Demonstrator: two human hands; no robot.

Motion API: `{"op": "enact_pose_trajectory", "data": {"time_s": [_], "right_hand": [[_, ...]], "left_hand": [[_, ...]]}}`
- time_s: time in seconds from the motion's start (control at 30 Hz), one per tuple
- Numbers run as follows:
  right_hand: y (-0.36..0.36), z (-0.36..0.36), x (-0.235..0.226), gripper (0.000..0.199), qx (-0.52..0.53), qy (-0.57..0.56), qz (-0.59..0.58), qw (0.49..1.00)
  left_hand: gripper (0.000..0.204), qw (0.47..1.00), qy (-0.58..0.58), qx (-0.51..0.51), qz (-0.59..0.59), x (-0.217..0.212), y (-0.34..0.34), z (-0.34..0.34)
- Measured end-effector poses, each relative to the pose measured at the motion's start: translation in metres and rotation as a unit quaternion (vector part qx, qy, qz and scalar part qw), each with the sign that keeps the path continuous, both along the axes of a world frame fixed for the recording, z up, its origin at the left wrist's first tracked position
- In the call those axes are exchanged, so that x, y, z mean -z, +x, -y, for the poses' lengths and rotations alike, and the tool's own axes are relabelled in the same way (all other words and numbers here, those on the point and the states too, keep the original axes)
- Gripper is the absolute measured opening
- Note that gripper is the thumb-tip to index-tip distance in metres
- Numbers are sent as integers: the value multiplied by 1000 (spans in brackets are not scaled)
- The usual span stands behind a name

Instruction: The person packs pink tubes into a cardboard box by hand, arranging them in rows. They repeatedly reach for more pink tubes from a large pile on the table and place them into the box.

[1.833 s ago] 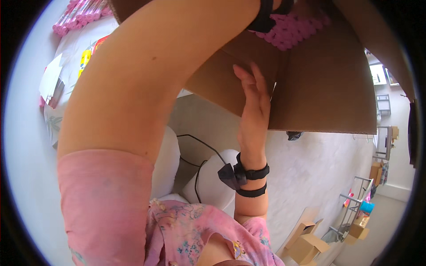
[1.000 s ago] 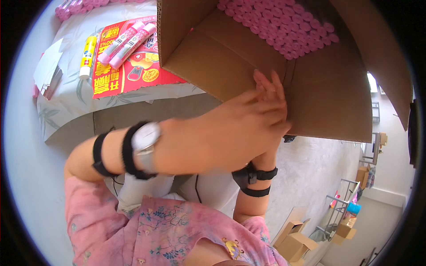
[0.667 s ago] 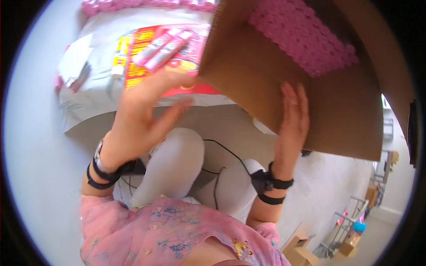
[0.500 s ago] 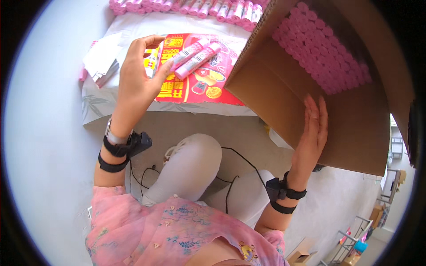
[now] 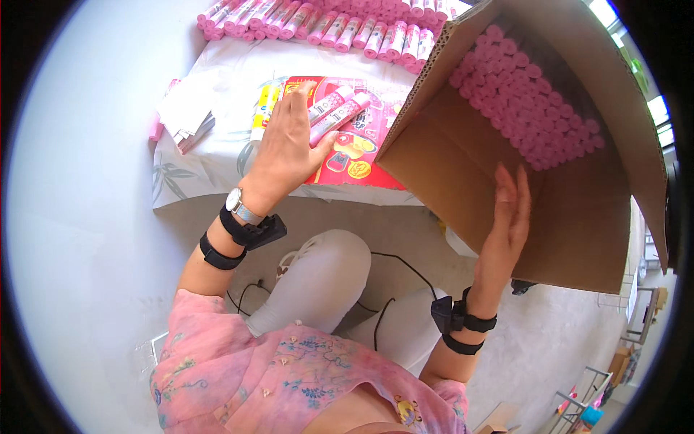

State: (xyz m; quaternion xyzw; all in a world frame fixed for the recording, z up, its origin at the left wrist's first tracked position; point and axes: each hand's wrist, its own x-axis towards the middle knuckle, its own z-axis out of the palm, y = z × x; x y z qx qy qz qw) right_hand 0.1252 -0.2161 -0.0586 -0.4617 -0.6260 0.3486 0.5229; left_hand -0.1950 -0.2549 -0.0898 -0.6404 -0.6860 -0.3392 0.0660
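Two pink rolls with printed wrappers lie slantwise side by side on a red printed cardboard sheet. My left hand is over the sheet's left part, fingers stretched out and thumb apart, its thumb near the lower end of the rolls. Nothing shows in its grasp. At the right, a brown cardboard box lies tipped with its opening toward me. Many pink rolls are stacked in its far end, their round ends facing out. My right hand rests with extended fingers at the box's lower inner side.
Rows of pink rolls line the back of the cloth-covered table. White paper pieces lie at its left, and a yellow tube-shaped thing is beside the red sheet. A black cable runs by my knees. Metal racks stand far right.
My left hand has moved to the right across the red sheet, and its curled fingers have straightened. My right hand stays at the box. The view has shifted slightly.
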Motion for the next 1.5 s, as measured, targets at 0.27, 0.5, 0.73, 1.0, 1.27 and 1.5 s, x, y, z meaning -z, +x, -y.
{"op": "enact_pose_trajectory", "data": {"time_s": [0.27,0.5,0.73,1.0,1.27,1.5], "right_hand": [[-4,0,-5,52,-15,-16,-2,1000],[5,-4,0,53,-28,-15,-17,999],[4,-11,4,55,-33,-14,-10,999],[24,-11,22,57,-9,-5,-11,1000],[24,-5,33,54,-31,-4,-55,998],[32,7,38,53,-7,14,-31,999]], "left_hand": [[63,999,-13,-1,-41,8,4,-1],[56,999,25,27,-7,13,4,-1],[47,995,-4,10,-100,2,-1,17],[47,998,-46,47,7,-73,50,101],[49,966,102,230,60,-95,159,-27],[42,931,271,234,-72,-112,211,-165]]}}
